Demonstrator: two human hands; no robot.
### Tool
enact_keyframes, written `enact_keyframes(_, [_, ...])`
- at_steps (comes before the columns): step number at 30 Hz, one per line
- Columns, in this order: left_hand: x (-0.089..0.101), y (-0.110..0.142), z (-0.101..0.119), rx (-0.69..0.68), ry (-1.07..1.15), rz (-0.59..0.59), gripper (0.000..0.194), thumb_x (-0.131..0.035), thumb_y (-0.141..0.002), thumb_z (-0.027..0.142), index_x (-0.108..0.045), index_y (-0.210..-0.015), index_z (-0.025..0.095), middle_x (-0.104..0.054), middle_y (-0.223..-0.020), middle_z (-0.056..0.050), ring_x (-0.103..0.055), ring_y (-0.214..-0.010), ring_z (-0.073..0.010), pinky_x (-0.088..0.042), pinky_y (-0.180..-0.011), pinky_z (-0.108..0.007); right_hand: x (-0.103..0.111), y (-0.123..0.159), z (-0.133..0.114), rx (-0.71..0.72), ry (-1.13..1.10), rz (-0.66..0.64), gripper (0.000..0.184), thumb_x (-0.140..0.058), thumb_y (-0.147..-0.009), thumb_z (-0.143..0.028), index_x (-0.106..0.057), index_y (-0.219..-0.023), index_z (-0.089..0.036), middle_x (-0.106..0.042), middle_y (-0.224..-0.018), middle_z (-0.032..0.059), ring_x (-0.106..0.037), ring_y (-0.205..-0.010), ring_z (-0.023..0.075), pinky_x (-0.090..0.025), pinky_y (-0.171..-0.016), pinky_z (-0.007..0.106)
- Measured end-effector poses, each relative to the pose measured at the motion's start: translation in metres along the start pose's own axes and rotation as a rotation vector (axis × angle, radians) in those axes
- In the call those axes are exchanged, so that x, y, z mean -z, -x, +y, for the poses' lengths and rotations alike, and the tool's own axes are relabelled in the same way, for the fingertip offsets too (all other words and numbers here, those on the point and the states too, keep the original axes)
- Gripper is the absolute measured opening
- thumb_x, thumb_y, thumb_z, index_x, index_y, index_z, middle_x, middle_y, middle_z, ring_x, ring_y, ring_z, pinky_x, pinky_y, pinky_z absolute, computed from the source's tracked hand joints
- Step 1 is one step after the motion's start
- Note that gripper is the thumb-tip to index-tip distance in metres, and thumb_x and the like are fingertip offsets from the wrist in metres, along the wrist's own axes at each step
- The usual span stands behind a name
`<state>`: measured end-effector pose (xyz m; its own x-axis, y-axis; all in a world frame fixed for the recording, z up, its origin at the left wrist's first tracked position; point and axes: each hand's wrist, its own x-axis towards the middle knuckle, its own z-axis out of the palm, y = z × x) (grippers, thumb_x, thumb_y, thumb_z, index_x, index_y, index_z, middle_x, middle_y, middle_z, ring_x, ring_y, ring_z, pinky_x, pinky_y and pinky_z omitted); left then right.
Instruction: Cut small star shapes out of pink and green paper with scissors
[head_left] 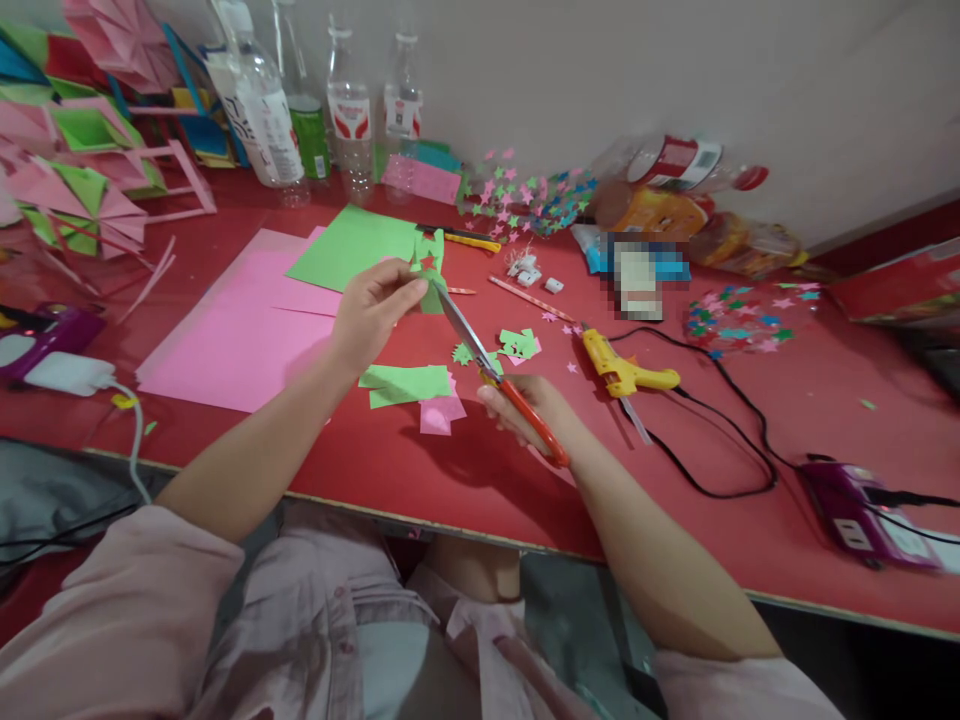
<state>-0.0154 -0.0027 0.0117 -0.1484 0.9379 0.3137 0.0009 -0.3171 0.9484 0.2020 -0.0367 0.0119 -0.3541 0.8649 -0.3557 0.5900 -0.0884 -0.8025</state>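
My left hand [379, 305] pinches a small piece of green paper [430, 255] that has star-shaped cut-outs in it. In my right hand [536, 410] is a pair of scissors [480, 350] with orange handles; the blades point up and left, their tips at the green paper by my left fingertips. Green paper strips [409, 383] lie on the table below the blades, partly over a pink paper scrap [441, 412]. Green scraps with cut edges [519, 344] rest beside the scissors. To the left are a green sheet [352, 245] and larger pink sheets [232, 310].
A yellow glue gun [622, 368] with a black cord lies at right. Small paper stars [525, 195] are heaped near the wall, beside upright plastic bottles [350, 115]. Purple power strips [851, 510] sit at both sides. Folded paper models [97, 200] stand far left.
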Motion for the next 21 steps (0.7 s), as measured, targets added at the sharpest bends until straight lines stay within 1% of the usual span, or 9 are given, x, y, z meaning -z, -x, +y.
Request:
enact_keyframes(3, [0.0005, -0.0012, -0.0005, 0.057, 0.093, -0.007, 0.012, -0.065, -0.079, 0.022, -0.055, -0.072, 0.02, -0.057, -0.058, 0.005, -0.054, -0.052, -0.0056, -0.045, -0.052, -0.019, -0.0003, 0.0004, 0.0, 0.041, 0.02, 0.005, 0.049, -0.061, -0.076, -0.064, -0.048, -0.06, -0.02, -0.049, -0.051, -0.0016, -0.04, -0.04, 0.0084, -0.03, -0.039, 0.024])
enact_keyframes(5, [0.0007, -0.0017, 0.0006, 0.094, 0.145, -0.012, 0.012, -0.067, -0.078, 0.021, -0.055, -0.075, 0.02, -0.058, -0.058, 0.006, -0.053, -0.05, -0.0055, -0.045, -0.051, -0.019, -0.0002, 0.0007, -0.0007, 0.049, 0.024, -0.019, 0.05, -0.062, -0.075, -0.065, -0.049, -0.06, -0.019, -0.049, -0.052, -0.0015, -0.04, -0.04, 0.0082, -0.031, -0.039, 0.024])
enact_keyframes(9, [0.0018, -0.0022, 0.0024, 0.15, 0.2, -0.029, 0.017, -0.07, -0.074, 0.023, -0.054, -0.072, 0.019, -0.058, -0.055, 0.006, -0.055, -0.047, -0.0058, -0.045, -0.05, -0.019, 0.0002, 0.0031, -0.0023, 0.018, -0.024, -0.016, 0.05, -0.059, -0.076, -0.067, -0.052, -0.063, -0.019, -0.048, -0.049, -0.0025, -0.04, -0.038, 0.0084, -0.031, -0.037, 0.023])
enact_keyframes(14, [0.004, -0.0025, -0.0008, 0.22, 0.255, -0.068, 0.02, -0.073, -0.069, 0.028, -0.056, -0.069, 0.018, -0.061, -0.054, 0.004, -0.056, -0.045, -0.0063, -0.043, -0.048, -0.019, 0.0006, 0.0069, 0.0004, 0.12, -0.09, -0.022, 0.051, -0.055, -0.08, -0.067, -0.051, -0.063, -0.019, -0.047, -0.045, -0.0029, -0.039, -0.036, 0.0076, -0.034, -0.037, 0.022])
enact_keyframes(18, [0.0037, -0.002, -0.0033, 0.219, 0.299, -0.082, 0.018, -0.073, -0.069, 0.027, -0.057, -0.07, 0.018, -0.064, -0.057, 0.004, -0.058, -0.047, -0.0065, -0.044, -0.048, -0.019, -0.0006, 0.0053, 0.0043, 0.136, -0.099, -0.037, 0.051, -0.053, -0.081, -0.067, -0.05, -0.062, -0.019, -0.046, -0.043, -0.0036, -0.04, -0.034, 0.0074, -0.033, -0.037, 0.022])
enact_keyframes(21, [0.0014, -0.0005, -0.0036, 0.2, 0.314, -0.072, 0.019, -0.072, -0.07, 0.026, -0.055, -0.069, 0.018, -0.063, -0.058, 0.004, -0.058, -0.048, -0.0064, -0.045, -0.048, -0.02, -0.0029, 0.0046, 0.0044, 0.145, -0.123, -0.043, 0.049, -0.053, -0.082, -0.065, -0.05, -0.062, -0.02, -0.039, -0.039, -0.006, -0.039, -0.034, 0.0082, -0.034, -0.038, 0.023])
